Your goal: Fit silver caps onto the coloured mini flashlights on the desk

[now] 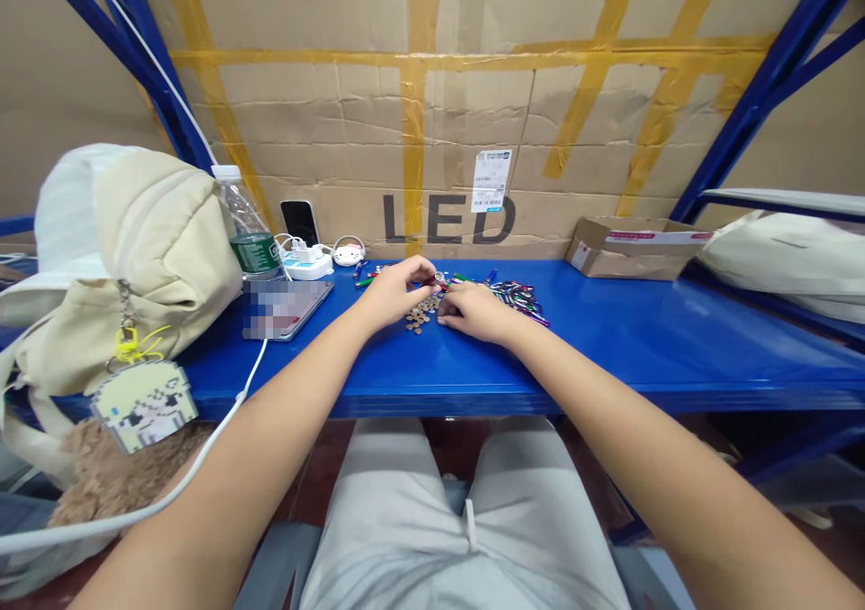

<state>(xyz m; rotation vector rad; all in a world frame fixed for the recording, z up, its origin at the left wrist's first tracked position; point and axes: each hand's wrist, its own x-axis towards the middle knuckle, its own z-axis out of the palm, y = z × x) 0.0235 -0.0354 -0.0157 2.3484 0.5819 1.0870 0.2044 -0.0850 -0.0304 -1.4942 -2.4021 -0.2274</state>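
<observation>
Over the blue shelf top, my left hand [397,291] is closed, thumb and fingertips pinched at a small round silvery piece [439,277]. A bit of something red shows just beside that piece, too small to make out. My right hand [474,311] lies close on the right with its fingers curled in; what they hold, if anything, is hidden. Between and below the hands lies a loose heap of small gold-brown pieces [417,319]. Beyond my right hand is a pile of thin, shiny, many-coloured pen-like sticks [522,298]. A few more sticks [365,281] lie behind my left hand.
On the left are a cream bag [162,223], a water bottle [249,232], a flat tablet-like device [307,308], a power strip [307,263] and an upright phone [299,223]. A white cable [236,403] crosses my left forearm. An open cardboard box [628,254] stands back right.
</observation>
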